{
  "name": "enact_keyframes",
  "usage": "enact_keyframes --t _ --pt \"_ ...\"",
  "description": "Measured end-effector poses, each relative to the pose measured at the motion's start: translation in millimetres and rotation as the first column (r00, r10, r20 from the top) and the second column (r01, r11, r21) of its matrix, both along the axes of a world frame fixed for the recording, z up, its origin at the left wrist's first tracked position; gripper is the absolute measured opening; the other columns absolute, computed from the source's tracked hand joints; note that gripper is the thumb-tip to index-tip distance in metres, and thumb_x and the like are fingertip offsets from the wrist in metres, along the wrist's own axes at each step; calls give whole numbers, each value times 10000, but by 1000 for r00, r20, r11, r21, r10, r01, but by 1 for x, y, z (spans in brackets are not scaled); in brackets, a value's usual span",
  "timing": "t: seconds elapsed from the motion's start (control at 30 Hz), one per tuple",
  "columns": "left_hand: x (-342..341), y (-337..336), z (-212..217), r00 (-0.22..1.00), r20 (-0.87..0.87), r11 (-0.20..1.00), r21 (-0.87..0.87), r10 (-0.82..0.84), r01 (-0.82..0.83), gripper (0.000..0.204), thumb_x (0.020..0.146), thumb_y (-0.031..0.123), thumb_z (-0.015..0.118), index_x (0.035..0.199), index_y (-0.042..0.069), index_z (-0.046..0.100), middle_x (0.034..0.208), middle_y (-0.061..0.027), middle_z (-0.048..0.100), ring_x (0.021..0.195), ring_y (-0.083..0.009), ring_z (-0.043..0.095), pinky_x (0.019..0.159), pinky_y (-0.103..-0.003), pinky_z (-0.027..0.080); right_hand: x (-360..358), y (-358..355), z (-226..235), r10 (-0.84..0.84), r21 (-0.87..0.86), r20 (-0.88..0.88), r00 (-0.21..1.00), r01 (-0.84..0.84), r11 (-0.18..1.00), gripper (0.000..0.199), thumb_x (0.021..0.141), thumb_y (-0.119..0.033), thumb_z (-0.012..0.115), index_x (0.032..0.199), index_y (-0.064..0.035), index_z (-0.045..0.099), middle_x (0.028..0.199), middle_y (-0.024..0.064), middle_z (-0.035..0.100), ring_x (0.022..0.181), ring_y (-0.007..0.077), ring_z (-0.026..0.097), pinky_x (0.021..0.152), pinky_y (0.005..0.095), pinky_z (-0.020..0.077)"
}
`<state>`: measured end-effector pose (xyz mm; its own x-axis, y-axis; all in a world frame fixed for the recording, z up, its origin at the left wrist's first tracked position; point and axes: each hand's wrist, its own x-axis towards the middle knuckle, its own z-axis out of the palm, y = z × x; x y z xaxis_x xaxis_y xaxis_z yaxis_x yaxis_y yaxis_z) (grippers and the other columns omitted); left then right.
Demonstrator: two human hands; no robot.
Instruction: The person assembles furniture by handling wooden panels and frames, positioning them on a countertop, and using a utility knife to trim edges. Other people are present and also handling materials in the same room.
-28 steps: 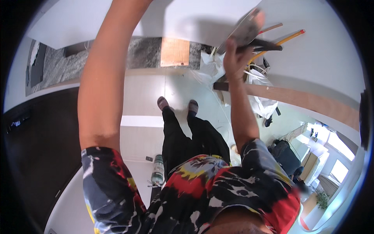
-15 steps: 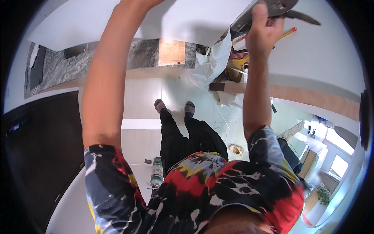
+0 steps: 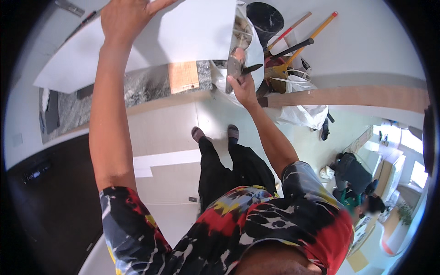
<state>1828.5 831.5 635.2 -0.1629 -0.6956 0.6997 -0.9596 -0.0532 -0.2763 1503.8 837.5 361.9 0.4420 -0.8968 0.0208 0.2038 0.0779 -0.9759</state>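
Your left hand (image 3: 130, 16) presses flat, fingers spread, on the white panel (image 3: 183, 36). Your right hand (image 3: 243, 87) is clamped on a trowel (image 3: 236, 64) at the panel's edge. Just beyond it, a yellow bucket (image 3: 279, 73) holds long-handled tools (image 3: 305, 39).

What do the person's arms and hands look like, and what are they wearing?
Both forearms are bare, with no gloves, watch or rings that I can see on the left hand or the right hand. Short sleeves end at the upper arms. They belong to a tie-dye T-shirt with black, red, yellow and white patches.
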Motion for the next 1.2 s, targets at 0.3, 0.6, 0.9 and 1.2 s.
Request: enact_keyframes --t 0.3,0.6,0.9,1.2 --pt "-5 5 6 986 -93 980 158 140 -124 642 810 743 654 857 110 747 603 -65 655 551 -253 663 530 -375 523 5 -75 192 -143 -548 -6 990 116 828 295 908 -108 752 1153 9 638 1036 54 705 954 127 658 859 281 511" --pt "-3 -3 -1 984 -103 986 104 142 -131 665 796 744 665 800 81 707 614 -97 656 557 -287 651 548 -391 514 38 -73 242 -224 -747 -82 971 89 659 312 904 -69 757 1110 74 571 960 113 662 858 129 635 745 270 531" --pt "-4 -8 5 986 166 995 101 -18 1 580 815 672 701 816 94 746 582 -60 621 522 -258 615 477 -348 468 21 -35 85 -128 -385 -182 975 49 922 486 844 -225 832 1216 9 626 1117 162 697 1040 257 672 914 363 517" --pt "17 -3 5 990 -76 975 197 115 -98 540 852 587 731 914 50 737 715 -150 692 628 -333 675 614 -410 533 -55 12 -69 57 -110 -436 898 -117 987 572 844 -226 802 1306 12 564 1140 244 680 1055 353 679 921 420 521"
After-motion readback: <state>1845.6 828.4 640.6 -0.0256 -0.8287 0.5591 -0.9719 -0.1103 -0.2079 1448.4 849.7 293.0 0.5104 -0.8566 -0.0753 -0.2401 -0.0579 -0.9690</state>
